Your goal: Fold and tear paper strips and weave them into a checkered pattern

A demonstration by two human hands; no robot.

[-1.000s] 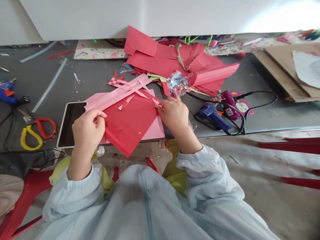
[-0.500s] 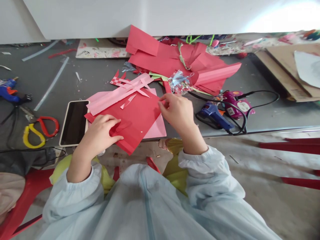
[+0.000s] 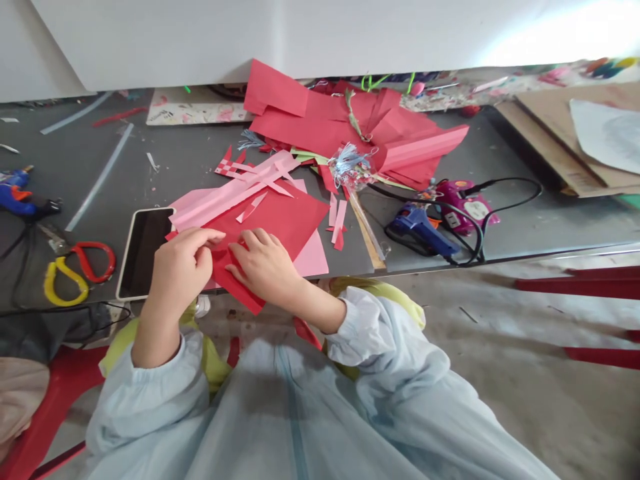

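A red paper sheet [image 3: 305,210] lies aslant at the table's front edge, one corner hanging over it. My left hand [image 3: 181,267] is closed at the sheet's left part, its curled fingers and thumb on red paper. Close beside it, my right hand [image 3: 267,263] rests on the sheet with bent fingers spread apart. The paper between the two hands is partly hidden. Beneath the red sheet lies pink paper [image 3: 315,257]. A folded pink paper strip [image 3: 235,187] with slits crosses the top, and a small pink scrap [image 3: 251,207] sits on the red.
Left of my hands are a phone [image 3: 145,253], scissors [image 3: 65,283] and a blue glue gun [image 3: 19,193]. Red papers [image 3: 320,123] and a blue tassel [image 3: 351,162] lie behind. On the right are another glue gun [image 3: 423,230], a purple device [image 3: 465,205] with cables, and cardboard [image 3: 555,147].
My right hand has moved left from the sheet's right corner to beside my left hand, uncovering pink and red scraps. My left hand's fingers have drawn together.
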